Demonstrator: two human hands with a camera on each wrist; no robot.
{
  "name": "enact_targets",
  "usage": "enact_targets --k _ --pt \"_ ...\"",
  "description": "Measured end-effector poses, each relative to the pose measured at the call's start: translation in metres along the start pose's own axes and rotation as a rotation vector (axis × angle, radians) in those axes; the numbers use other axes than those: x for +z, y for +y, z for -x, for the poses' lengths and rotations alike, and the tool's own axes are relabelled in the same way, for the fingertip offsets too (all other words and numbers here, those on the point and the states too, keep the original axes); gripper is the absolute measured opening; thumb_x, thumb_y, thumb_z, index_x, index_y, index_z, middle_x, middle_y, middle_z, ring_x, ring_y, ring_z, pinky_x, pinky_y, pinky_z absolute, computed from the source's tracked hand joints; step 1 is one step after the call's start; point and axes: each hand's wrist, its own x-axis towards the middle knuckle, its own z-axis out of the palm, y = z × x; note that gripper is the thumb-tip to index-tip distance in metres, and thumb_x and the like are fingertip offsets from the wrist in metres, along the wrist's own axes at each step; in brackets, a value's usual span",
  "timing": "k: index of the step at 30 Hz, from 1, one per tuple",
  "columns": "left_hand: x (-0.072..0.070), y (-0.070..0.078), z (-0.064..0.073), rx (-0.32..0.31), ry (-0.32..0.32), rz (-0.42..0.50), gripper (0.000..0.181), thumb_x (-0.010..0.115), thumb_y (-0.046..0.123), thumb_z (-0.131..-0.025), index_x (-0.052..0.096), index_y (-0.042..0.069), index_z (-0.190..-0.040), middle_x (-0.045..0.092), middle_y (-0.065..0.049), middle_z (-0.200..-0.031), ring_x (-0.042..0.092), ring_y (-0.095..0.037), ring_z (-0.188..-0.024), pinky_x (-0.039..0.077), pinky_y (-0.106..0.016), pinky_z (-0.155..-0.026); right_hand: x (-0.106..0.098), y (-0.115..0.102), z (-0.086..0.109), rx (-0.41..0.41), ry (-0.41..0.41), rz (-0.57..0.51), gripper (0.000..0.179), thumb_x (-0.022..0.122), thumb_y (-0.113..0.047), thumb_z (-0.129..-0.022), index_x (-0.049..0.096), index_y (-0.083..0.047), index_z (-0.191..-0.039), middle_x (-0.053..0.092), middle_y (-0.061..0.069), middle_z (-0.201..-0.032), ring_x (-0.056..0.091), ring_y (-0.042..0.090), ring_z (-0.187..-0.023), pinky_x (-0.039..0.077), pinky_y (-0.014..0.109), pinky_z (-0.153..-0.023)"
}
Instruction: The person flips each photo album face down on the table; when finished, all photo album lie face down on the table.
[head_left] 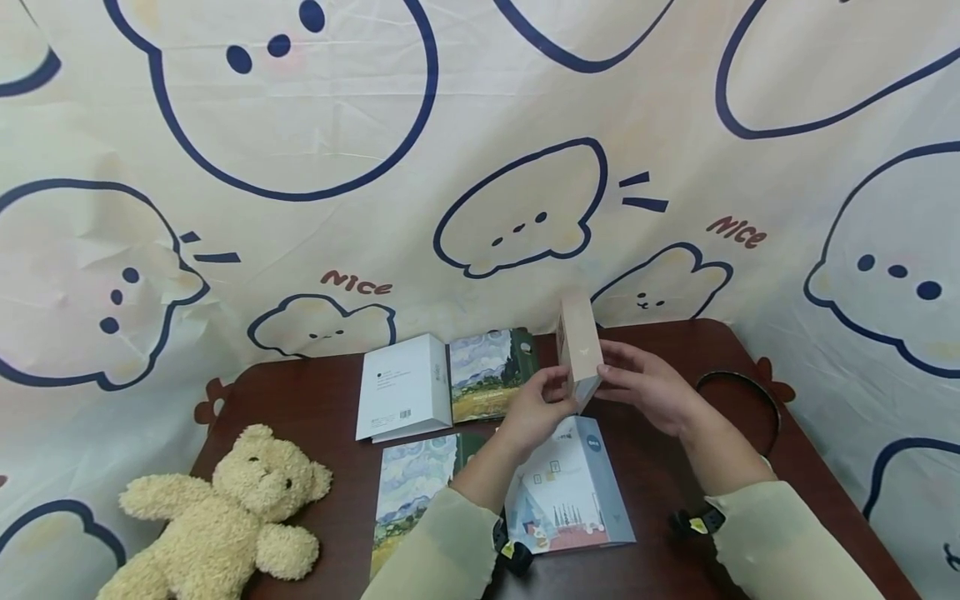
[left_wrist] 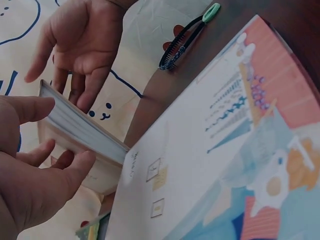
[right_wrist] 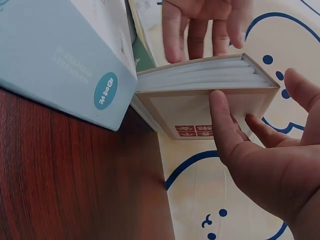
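Observation:
A thick beige book stands upright toward the back of the table, its white page edges and red printed characters visible in the right wrist view. My left hand holds its near left side, with fingers on the cover and the thumb at the edge. On the opposite side my right hand touches the cover with extended fingertips, its thumb apart from it. Just in front lies a white-and-blue illustrated book, partly under my left wrist in the head view.
Left of the hands are a white book, a landscape-covered book and another landscape-covered book. A plush teddy bear sits at the left. A black headband lies on the right. A printed cloth hangs behind the table.

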Motion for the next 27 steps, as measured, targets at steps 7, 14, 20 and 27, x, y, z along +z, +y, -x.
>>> enact_targets --k 7,14,20,27 --pt "0.001 -0.007 0.0 -0.007 -0.052 -0.034 0.055 0.076 0.021 -0.094 0.057 0.018 -0.146 0.064 -0.007 -0.134 0.062 -0.026 -0.123 0.054 -0.048 -0.1 -0.005 0.001 0.005 -0.025 0.008 0.02 0.077 0.073 -0.022 -0.099 0.031 -0.005 -0.161 0.041 0.024 -0.155 0.055 0.042 -0.131 0.054 0.043 -0.1" --pt "0.003 -0.013 -0.002 0.021 -0.095 -0.112 0.059 0.077 0.023 -0.094 0.055 0.015 -0.148 0.063 -0.01 -0.138 0.061 -0.027 -0.126 0.053 -0.048 -0.1 -0.008 0.003 0.011 -0.029 0.038 0.044 0.077 0.073 -0.023 -0.099 0.031 -0.005 -0.161 0.041 0.024 -0.155 0.056 0.042 -0.13 0.053 0.045 -0.1" --pt "0.004 -0.015 -0.003 0.05 -0.113 -0.187 0.06 0.076 0.023 -0.093 0.055 0.011 -0.148 0.063 -0.011 -0.139 0.06 -0.03 -0.129 0.052 -0.049 -0.101 -0.014 0.006 0.014 -0.034 0.041 0.031 0.076 0.07 -0.021 -0.101 0.029 -0.004 -0.161 0.04 0.025 -0.155 0.057 0.037 -0.128 0.054 0.041 -0.099" --pt "0.007 -0.018 -0.005 0.045 -0.097 -0.252 0.057 0.076 0.026 -0.093 0.058 0.013 -0.146 0.064 -0.007 -0.138 0.061 -0.026 -0.127 0.053 -0.047 -0.1 -0.02 0.01 0.018 -0.048 0.065 0.023 0.074 0.069 -0.02 -0.102 0.028 -0.004 -0.162 0.04 0.024 -0.156 0.062 0.027 -0.123 0.056 0.037 -0.096"
